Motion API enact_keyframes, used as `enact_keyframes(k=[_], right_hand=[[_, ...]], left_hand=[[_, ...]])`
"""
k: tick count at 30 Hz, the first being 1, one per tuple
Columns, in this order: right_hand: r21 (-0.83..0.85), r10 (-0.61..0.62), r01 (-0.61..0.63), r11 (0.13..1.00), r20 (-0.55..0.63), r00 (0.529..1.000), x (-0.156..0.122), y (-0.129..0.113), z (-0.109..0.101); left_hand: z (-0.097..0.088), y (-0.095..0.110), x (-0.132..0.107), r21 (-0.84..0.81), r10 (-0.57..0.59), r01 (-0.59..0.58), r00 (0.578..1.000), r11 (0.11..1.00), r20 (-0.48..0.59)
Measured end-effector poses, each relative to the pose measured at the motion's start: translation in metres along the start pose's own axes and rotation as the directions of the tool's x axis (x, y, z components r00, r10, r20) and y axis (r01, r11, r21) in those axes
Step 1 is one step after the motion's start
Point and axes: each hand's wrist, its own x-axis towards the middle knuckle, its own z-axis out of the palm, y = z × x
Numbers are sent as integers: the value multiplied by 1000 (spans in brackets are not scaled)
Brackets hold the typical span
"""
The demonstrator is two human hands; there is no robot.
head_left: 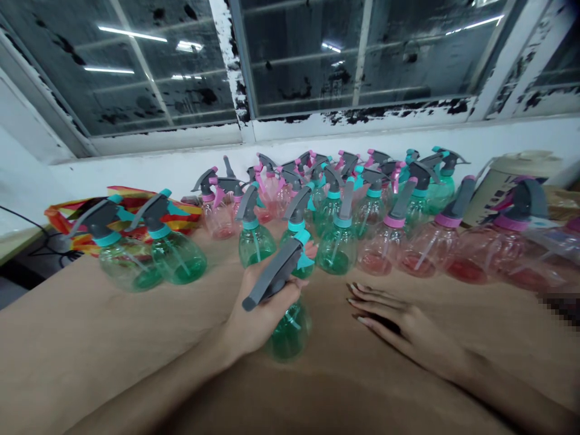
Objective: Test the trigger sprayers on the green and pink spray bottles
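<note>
My left hand (263,308) is wrapped round the neck of a green spray bottle (290,335) with a grey and teal trigger head, near the middle of the table. Some green liquid shows in its lower part, and the bottle looks upright or nearly so. To the right, my right hand (403,323) lies palm down, fingers stretched out, holding nothing. Just beyond my hands, a row of spray bottles runs across the table: green ones such as this green bottle (335,254) and pink ones such as this pink bottle (378,257).
Two green spray bottles (179,260) stand at the left in front of a red and yellow bag (127,196). More bottles crowd behind the front row. A large white jug (510,166) stands at the back right. The wooden table (113,362) meets a wall with windows.
</note>
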Motion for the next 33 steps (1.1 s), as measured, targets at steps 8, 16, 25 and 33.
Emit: enact_keyframes(k=[8,16,25,33], right_hand=[[26,3,-2,1000,-18,1000,0,1,1],[24,-9,9,1000,-14,1000,-1,2,0],[50,5,-4,999,-20,1000,-1,0,0],[16,0,1,1000,-21,1000,-2,1,1]], left_hand=[[-6,-2,2,-40,29,-26,996,999,85],[-9,-8,5,-117,18,-9,997,993,81],[-2,-7,1,13,-15,15,1000,1000,-9],[0,-1,1,7,25,-24,999,1000,-43]])
